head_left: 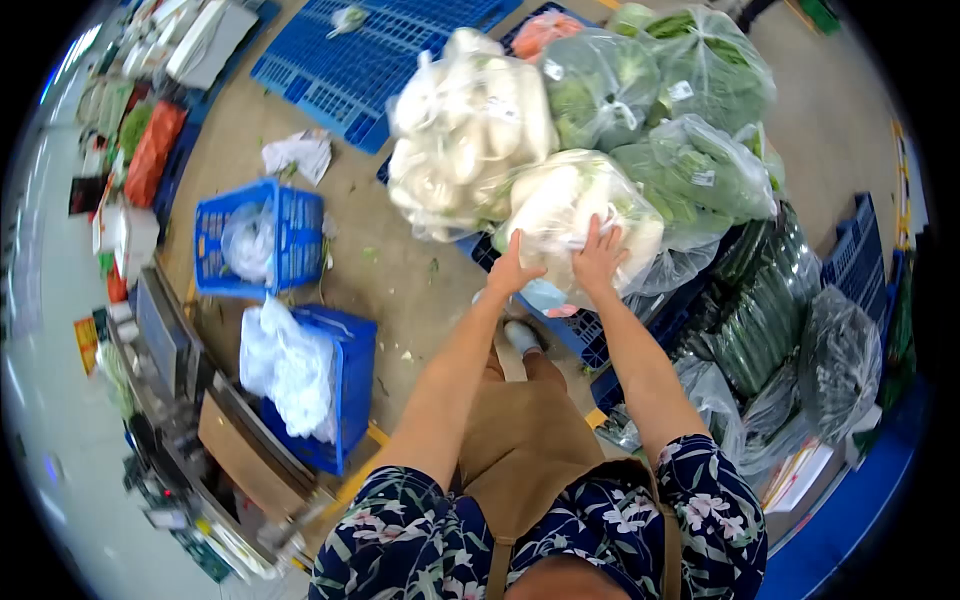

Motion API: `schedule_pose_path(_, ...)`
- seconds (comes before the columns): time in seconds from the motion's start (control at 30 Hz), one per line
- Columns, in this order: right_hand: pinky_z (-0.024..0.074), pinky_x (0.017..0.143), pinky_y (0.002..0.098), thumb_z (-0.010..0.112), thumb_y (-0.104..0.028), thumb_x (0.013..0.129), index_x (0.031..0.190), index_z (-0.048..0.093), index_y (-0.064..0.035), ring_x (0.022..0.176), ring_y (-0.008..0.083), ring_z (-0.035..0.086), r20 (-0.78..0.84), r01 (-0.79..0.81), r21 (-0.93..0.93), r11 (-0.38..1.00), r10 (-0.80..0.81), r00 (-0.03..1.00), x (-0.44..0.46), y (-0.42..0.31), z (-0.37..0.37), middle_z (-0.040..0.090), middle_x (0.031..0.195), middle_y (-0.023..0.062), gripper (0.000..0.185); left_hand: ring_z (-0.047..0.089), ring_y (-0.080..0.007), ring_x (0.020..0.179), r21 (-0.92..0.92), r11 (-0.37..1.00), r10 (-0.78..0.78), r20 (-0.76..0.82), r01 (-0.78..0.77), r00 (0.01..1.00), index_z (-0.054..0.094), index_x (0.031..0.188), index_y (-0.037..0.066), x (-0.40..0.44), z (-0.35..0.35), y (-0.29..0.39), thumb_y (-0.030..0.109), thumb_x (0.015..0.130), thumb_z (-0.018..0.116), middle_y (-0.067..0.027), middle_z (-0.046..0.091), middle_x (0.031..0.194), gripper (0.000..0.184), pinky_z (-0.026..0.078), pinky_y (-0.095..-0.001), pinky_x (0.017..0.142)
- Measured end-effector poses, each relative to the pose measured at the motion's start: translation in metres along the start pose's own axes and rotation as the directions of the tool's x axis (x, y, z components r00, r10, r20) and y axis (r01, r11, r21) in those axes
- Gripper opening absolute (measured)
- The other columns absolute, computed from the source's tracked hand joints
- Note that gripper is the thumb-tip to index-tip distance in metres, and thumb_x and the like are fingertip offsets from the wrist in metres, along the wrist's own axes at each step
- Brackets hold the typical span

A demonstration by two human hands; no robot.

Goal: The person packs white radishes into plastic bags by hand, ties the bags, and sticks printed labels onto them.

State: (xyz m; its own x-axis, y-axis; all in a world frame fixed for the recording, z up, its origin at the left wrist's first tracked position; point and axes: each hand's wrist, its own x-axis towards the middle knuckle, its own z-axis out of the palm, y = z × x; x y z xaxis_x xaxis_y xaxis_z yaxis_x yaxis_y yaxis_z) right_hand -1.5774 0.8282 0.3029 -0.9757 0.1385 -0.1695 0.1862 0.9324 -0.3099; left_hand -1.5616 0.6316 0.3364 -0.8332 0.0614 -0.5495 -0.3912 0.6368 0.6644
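Note:
A clear plastic bag of long white vegetables that look like radishes [575, 190] lies in front of me. My left hand [512, 270] touches its near left side, thumb and index finger apart; its other fingers are partly hidden. Against the near right part of the bag rests my right hand [600, 258], fingers spread. Another, bigger bag of white radishes [470, 130] leans beside it on the left. Bags of leafy greens [690, 175] press against it on the right. Under the pile, part of a blue plastic pallet [575, 335] shows.
At left stand a blue basket [215, 240] with clear plastic inside and a blue bin [350, 400] heaped with white plastic bags. Another blue pallet [320, 60] lies at the back. Bagged dark green vegetables [750, 310] are at right. Scraps litter the floor [390, 300].

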Motion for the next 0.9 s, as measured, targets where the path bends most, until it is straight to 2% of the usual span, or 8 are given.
schedule_pose_path(0.2, 0.0221, 0.1, 0.0637, 0.068, -0.035, 0.076, 0.145, 0.019, -0.0267, 0.135, 0.0402, 0.02, 0.199, 0.086, -0.04, 0.996, -0.076, 0.977, -0.004, -0.005, -0.064, 0.026, 0.143, 0.0265, 0.085, 0.064, -0.0252, 0.083, -0.53, 0.812, -0.343, -0.098, 0.242, 0.934, 0.063, 0.104, -0.003, -0.151, -0.045, -0.072, 0.047, 0.08, 0.064, -0.017, 0.066, 0.095, 0.056, 0.05, -0.0387, 0.074)
schedule_pose_path(0.33, 0.0368, 0.092, 0.0496, 0.06, -0.018, 0.083, 0.13, 0.042, 0.0013, 0.111, 0.0424, 0.046, 0.075, 0.436, 0.019, 0.9, -0.436, 0.897, -0.079, -0.039, -0.116, 0.043, 0.124, 0.0292, 0.054, 0.048, -0.0119, 0.049, -0.739, 0.5, -0.687, -0.021, 0.451, 0.727, 0.064, 0.092, 0.002, -0.298, -0.034, -0.135, 0.049, 0.086, 0.056, -0.004, 0.059, 0.069, 0.049, 0.037, -0.0269, 0.043)
schedule_pose_path(0.4, 0.0428, 0.082, 0.0451, 0.062, -0.015, 0.077, 0.116, 0.049, 0.0029, 0.094, 0.0386, 0.054, 0.297, 0.51, 0.496, 0.703, -0.689, 0.661, -0.15, -0.101, -0.141, 0.056, 0.102, 0.0214, 0.045, 0.047, -0.0127, 0.047, -0.869, 0.389, -0.779, -0.134, 0.306, 0.612, 0.061, 0.089, 0.001, -0.345, -0.012, -0.152, 0.044, 0.087, 0.057, -0.0034, 0.056, 0.064, 0.043, 0.038, -0.0281, 0.042)
schedule_pose_path(0.5, 0.0427, 0.089, 0.0395, 0.067, -0.021, 0.077, 0.126, 0.042, 0.0019, 0.108, 0.0338, 0.051, 0.187, 0.693, 0.682, 0.233, -0.972, 0.143, -0.269, -0.182, -0.127, 0.046, 0.122, 0.0195, 0.06, 0.05, -0.014, 0.051, -0.912, 0.356, -0.804, -0.19, 0.201, 0.564, 0.061, 0.098, 0.0, -0.378, 0.002, -0.158, 0.039, 0.088, 0.056, -0.0059, 0.058, 0.068, 0.041, 0.039, -0.0311, 0.044)
schedule_pose_path(0.57, 0.0426, 0.091, 0.0384, 0.068, -0.024, 0.077, 0.13, 0.037, 0.002, 0.112, 0.0323, 0.048, 0.309, 0.568, 0.796, 0.208, -0.947, -0.086, -0.341, -0.231, -0.128, 0.039, 0.13, 0.0184, 0.066, 0.055, -0.0177, 0.061, -0.985, 0.173, -0.815, -0.138, 0.01, 0.563, 0.055, 0.108, 0.0, -0.4, -0.008, -0.142, 0.03, 0.092, 0.052, -0.0105, 0.06, 0.082, 0.034, 0.047, -0.0327, 0.049)
schedule_pose_path(0.67, 0.0426, 0.09, 0.041, 0.068, -0.019, 0.076, 0.125, 0.044, -0.0025, 0.112, 0.0379, 0.048, 0.396, 0.406, 0.877, 0.256, -0.865, -0.309, -0.404, -0.278, -0.111, 0.046, 0.123, 0.0209, 0.057, 0.059, -0.0217, 0.079, -0.77, -0.516, -0.638, 0.053, -0.375, 0.768, 0.05, 0.115, 0.001, -0.437, 0.007, -0.203, 0.022, 0.094, 0.048, -0.0142, 0.058, 0.098, 0.03, 0.054, -0.0369, 0.063)
schedule_pose_path(0.8, 0.0472, 0.079, 0.0398, 0.061, -0.019, 0.081, 0.107, 0.057, 0.0018, 0.091, 0.0369, 0.059, 0.33, 0.56, 0.828, 0.025, -0.829, -0.452, -0.457, -0.319, -0.068, 0.06, 0.101, 0.0209, 0.034, 0.055, -0.0203, 0.095, -0.814, -0.357, -0.699, -0.093, -0.459, 0.709, 0.052, 0.121, 0.005, -0.546, -0.025, -0.207, 0.026, 0.095, 0.047, -0.0123, 0.057, 0.105, 0.034, 0.051, -0.038, 0.082)
schedule_pose_path(0.9, 0.0495, 0.064, 0.0409, 0.059, -0.014, 0.082, 0.093, 0.063, 0.0005, 0.067, 0.0361, 0.061, 0.291, 0.654, 0.752, -0.085, -0.847, -0.445, -0.496, -0.34, 0.011, 0.063, 0.074, 0.0171, 0.019, 0.055, -0.0169, 0.093, -0.963, 0.208, -0.836, -0.265, -0.17, 0.481, 0.051, 0.123, 0.004, -0.612, -0.033, -0.197, 0.032, 0.094, 0.051, -0.0089, 0.058, 0.102, 0.04, 0.05, -0.032, 0.079)
